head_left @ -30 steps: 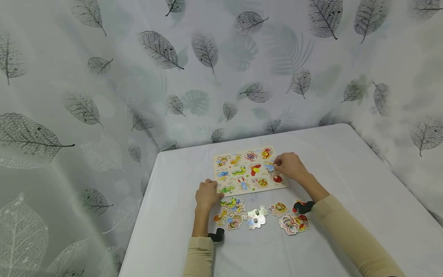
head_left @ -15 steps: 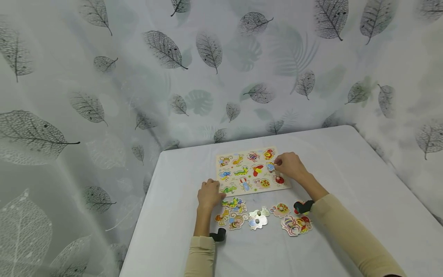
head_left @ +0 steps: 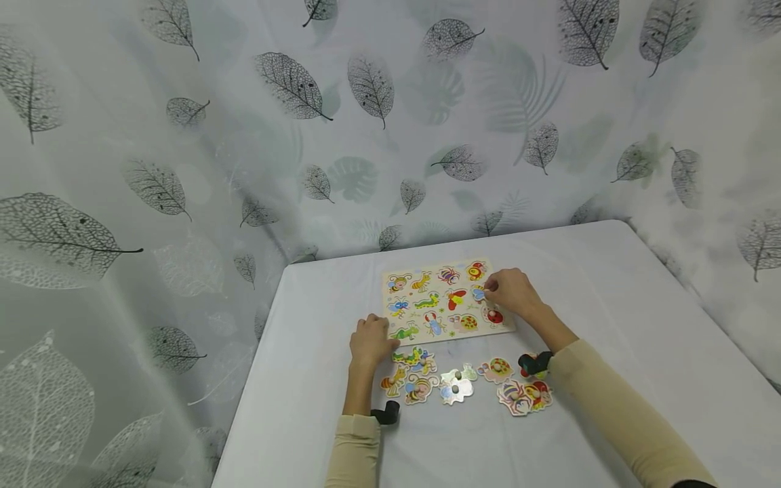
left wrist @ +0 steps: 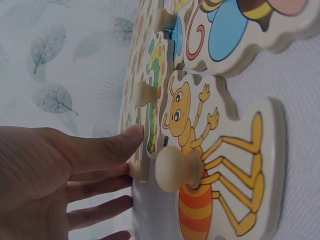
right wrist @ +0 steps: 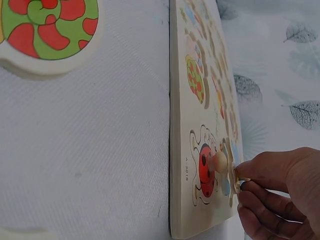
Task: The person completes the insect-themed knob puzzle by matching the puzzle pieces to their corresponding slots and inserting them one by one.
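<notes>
Loose, knobbed pieces [head_left: 514, 398] are lying on the surface [head_left: 451, 447] at 6 o'clock from the board [head_left: 502, 327]. At its 8 o'clock, the left hand [head_left: 368, 341] is resting loosely spread fingers against the corner. At 3 o'clock, the right hand's [head_left: 511, 291] fingers are pinching a blue piece [head_left: 478, 293] over the board, probably light, stiff wood, best held by its knob.

The left hand [head_left: 370, 341] is near, its thumb [left wrist: 100, 150] apart from the fingers [left wrist: 100, 211]; the right hand [head_left: 512, 291], farther, makes a pinch.
</notes>
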`<state>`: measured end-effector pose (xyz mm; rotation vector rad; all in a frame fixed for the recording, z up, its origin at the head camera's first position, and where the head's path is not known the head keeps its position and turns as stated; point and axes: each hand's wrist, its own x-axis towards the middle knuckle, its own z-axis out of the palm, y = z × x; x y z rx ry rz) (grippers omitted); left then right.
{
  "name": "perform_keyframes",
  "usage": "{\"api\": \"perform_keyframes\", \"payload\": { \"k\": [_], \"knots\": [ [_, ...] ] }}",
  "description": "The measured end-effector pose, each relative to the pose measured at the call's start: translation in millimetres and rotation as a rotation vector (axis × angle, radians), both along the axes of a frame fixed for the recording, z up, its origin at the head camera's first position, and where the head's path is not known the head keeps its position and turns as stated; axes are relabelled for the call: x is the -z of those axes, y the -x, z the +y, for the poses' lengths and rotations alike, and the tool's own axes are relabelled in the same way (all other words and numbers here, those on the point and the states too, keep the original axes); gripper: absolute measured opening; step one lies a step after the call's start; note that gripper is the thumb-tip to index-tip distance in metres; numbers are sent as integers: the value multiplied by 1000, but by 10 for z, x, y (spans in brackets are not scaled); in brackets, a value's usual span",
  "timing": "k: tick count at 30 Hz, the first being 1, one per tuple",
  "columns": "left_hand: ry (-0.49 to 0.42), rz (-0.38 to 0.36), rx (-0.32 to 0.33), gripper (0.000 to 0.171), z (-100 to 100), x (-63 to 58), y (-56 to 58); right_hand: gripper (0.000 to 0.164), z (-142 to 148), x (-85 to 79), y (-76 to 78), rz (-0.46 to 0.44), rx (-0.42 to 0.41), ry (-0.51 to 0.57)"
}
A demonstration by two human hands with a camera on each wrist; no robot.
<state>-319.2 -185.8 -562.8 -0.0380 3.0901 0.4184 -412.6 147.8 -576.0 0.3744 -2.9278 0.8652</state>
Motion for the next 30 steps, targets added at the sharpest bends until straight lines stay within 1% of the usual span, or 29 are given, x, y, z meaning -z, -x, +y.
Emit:
{"api": "perform_keyframes", "payload": {
  "k": [7, 16, 30],
  "knots": [
    [-1, 1, -1, 54, 4, 2, -1, 14, -32, 16, 26, -22, -5, -9],
    [17, 9, 6, 52, -5, -10, 1, 14, -28, 38, 57, -18, -7, 7],
    [12, 5, 6, 52, -7, -17, -6, 15, -38, 42, 64, -70, 27, 2]
  ]
}}
